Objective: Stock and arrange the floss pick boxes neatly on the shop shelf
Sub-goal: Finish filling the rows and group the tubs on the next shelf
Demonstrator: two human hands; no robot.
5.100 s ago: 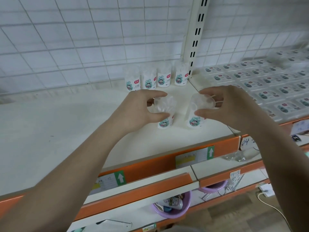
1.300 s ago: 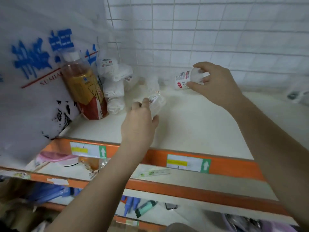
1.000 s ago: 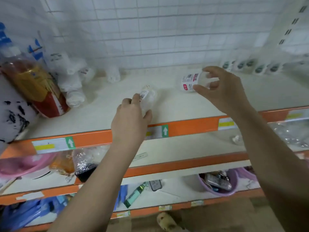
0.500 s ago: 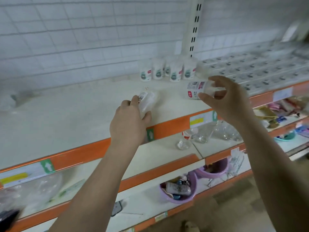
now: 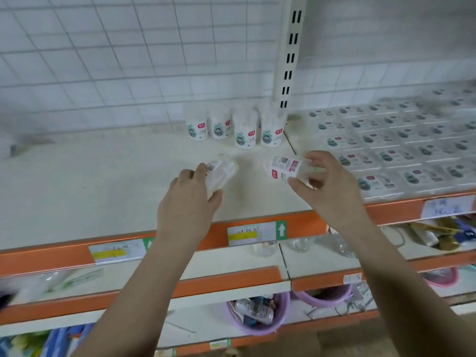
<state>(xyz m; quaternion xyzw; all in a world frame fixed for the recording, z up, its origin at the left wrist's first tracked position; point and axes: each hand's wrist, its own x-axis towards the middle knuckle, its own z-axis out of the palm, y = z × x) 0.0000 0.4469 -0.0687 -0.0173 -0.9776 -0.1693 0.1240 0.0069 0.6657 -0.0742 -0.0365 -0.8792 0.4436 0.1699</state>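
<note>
Two floss pick tubs [image 5: 286, 169] arrive from the shelf's [image 5: 103, 181] far left end, tilted, one gripped in each hand. Four tubs [image 5: 235, 127] stand at the back edge; left hand [image 5: 189, 202] and right hand [image 5: 327, 184] must upright theirs alongside.

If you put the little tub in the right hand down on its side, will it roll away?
Probably. The tub in the right hand looks round like the four standing tubs, so sideways it would likely roll. It seems light, pinched by fingertips. Upright on the flat shelf it should stay put.

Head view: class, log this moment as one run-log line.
left hand: holds floss box | right hand: holds floss box | shelf row: four upright
</note>
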